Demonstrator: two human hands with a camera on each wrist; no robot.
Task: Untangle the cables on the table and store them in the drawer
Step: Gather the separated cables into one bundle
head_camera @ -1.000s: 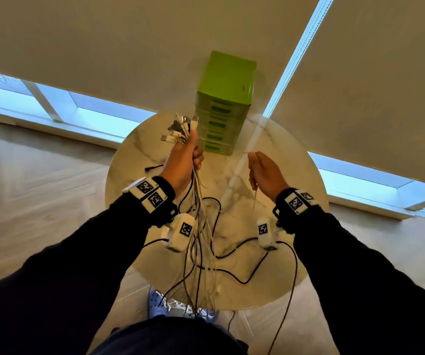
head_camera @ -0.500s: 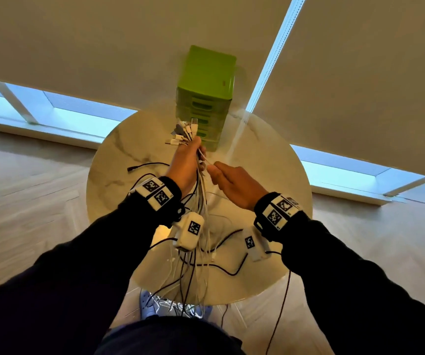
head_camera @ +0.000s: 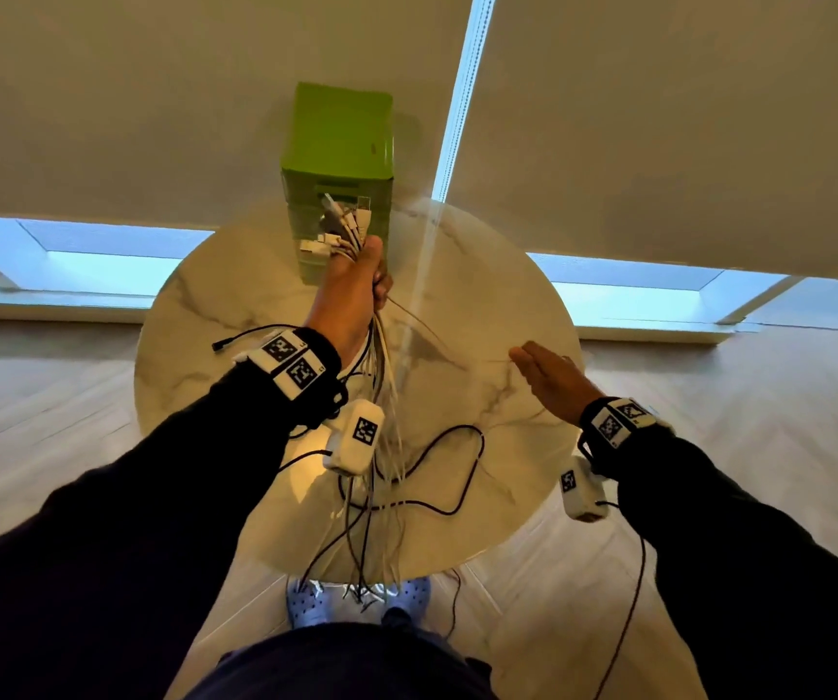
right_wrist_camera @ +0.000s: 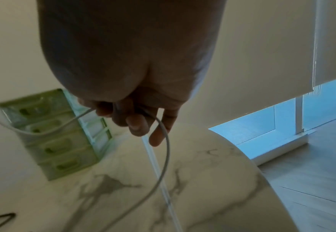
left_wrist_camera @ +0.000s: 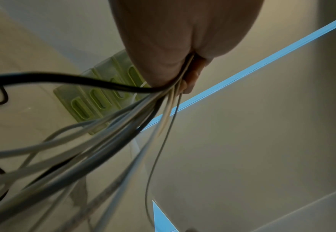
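My left hand grips a bundle of white and black cables, held up in front of the green drawer unit. Several connectors fan out above the fist. The strands hang down past the table's near edge. From below, the cable bundle spreads out of the left hand. My right hand is out to the right, over the table. Its fingers curl round one thin white cable. That thin cable runs from the bundle to the right hand.
The round marble table bears a loose black cable in a loop near the middle, with a black plug end at the left. The drawer unit stands at the far edge with its drawers closed. Shoes show below the near edge.
The right hand has swung from beside the left fist out to the right, drawing one thin white cable out of the bundle. The left hand now sits further forward, against the drawer unit.
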